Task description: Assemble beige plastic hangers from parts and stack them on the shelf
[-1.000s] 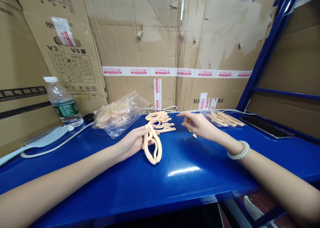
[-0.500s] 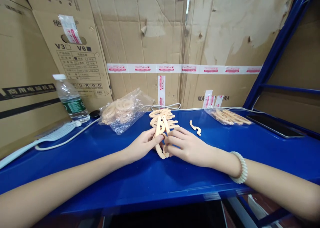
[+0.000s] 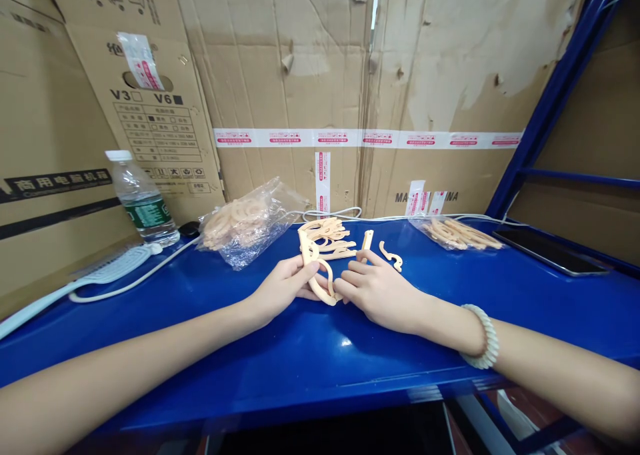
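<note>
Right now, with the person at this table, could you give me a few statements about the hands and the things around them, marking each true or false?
1. The left hand holds a pale peach, curved piece. True.
2. The right hand is wrapped around a clear plastic bottle with a white cap. False: it holds a pale peach, straight-ended piece; the bottle stands upright, apart from both hands.
3. A small, curved, pale peach loose part lies on the glossy blue table, held by neither hand. True.
4. A pale beaded bracelet circles the left wrist. False: it is on the right wrist.
</note>
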Tool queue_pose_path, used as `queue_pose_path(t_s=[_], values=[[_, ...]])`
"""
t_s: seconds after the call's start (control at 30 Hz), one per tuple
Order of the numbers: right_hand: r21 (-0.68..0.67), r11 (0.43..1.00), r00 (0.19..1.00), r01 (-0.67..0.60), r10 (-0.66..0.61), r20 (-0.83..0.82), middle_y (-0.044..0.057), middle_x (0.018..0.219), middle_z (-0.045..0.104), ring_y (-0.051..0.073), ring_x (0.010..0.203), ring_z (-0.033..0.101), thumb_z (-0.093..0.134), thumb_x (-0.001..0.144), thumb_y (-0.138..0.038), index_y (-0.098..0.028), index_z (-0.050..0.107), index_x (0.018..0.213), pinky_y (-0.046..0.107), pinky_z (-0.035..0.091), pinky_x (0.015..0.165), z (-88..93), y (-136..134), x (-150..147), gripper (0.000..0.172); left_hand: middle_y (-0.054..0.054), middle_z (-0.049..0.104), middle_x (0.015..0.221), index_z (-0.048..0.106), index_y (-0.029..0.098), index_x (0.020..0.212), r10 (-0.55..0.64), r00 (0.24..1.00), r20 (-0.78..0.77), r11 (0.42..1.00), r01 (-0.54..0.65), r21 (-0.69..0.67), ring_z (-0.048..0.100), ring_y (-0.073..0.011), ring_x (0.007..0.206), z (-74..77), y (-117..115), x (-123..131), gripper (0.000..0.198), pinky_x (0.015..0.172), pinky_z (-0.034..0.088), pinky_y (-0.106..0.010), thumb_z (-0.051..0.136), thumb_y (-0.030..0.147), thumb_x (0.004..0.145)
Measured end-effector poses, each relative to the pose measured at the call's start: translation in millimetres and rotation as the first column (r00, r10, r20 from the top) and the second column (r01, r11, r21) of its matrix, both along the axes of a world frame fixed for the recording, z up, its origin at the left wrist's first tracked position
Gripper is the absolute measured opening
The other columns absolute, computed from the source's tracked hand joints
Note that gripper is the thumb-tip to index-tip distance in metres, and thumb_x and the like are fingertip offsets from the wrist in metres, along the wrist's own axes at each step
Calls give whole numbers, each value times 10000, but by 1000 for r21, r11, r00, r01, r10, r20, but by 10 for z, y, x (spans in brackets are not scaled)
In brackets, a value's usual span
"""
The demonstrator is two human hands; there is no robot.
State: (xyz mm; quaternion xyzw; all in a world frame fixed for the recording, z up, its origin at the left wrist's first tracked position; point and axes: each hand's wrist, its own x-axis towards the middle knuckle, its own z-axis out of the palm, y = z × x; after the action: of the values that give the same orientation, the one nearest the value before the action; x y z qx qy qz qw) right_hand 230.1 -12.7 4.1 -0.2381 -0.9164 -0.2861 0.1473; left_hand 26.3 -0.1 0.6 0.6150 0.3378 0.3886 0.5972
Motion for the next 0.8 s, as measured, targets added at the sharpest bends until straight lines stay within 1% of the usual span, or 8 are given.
queue_pose_path(t_s=[0.13,0.23,0.33,0.43,0.5,0.57,0.67,0.8], values=[[108,991,997,-81,83,-9,1,657,583,153,648,470,368,952,-108,-177,543,767,358,315,819,52,-1,19,264,-92,713,728,575,113,943,24,999,43,998,-22,-58,699,-209,666,12,23,-18,250,703,564,-355,577,356,887],[170,980,989,-108,123,-80,4,684,605,151,683,506,325,969,-92,-184,540,789,363,323,826,167,34,112,295,-78,694,681,564,115,872,113,989,96,988,-102,-120,686,-180,636,28,51,-35,190,665,556,-306,503,286,929],[46,992,937,-121,129,-324,4,738,635,135,683,547,378,965,-123,-188,523,831,338,374,785,329,118,326,208,-92,705,724,555,121,879,120,987,104,984,-104,-147,702,-195,688,45,62,-45,191,702,555,-322,499,294,938],[-126,984,840,-124,36,-541,18,771,656,157,714,605,533,916,-226,-202,499,864,305,442,702,482,206,595,67,-99,713,759,544,126,904,87,991,105,984,-69,-162,713,-217,742,55,61,-49,202,743,555,-351,529,327,927],[-255,956,799,-147,-38,-600,24,782,669,173,738,643,589,882,-247,-206,477,950,298,476,687,544,251,733,137,-105,715,770,543,125,916,88,990,113,984,-69,-164,714,-224,770,58,65,-51,200,764,553,-357,537,325,923],[-360,918,824,-167,-71,-562,25,790,675,168,746,657,589,873,-218,-200,480,980,296,492,701,556,295,804,154,-111,717,788,551,122,922,78,990,116,986,-59,-157,713,-225,790,56,73,-53,204,775,552,-356,537,325,922],[-448,885,929,-126,-53,-366,43,830,666,162,790,635,568,867,-145,-175,564,865,305,484,735,478,371,789,30,-107,715,789,559,120,917,57,991,119,990,-40,-136,712,-224,784,48,88,-58,214,772,552,-354,542,334,918],[-561,822,983,-97,-10,-184,47,842,666,164,850,597,558,814,-12,-153,644,823,315,473,774,314,452,682,165,-105,711,776,547,121,927,56,991,120,991,-41,-129,712,-223,772,42,97,-57,195,747,554,-342,523,314,930]])
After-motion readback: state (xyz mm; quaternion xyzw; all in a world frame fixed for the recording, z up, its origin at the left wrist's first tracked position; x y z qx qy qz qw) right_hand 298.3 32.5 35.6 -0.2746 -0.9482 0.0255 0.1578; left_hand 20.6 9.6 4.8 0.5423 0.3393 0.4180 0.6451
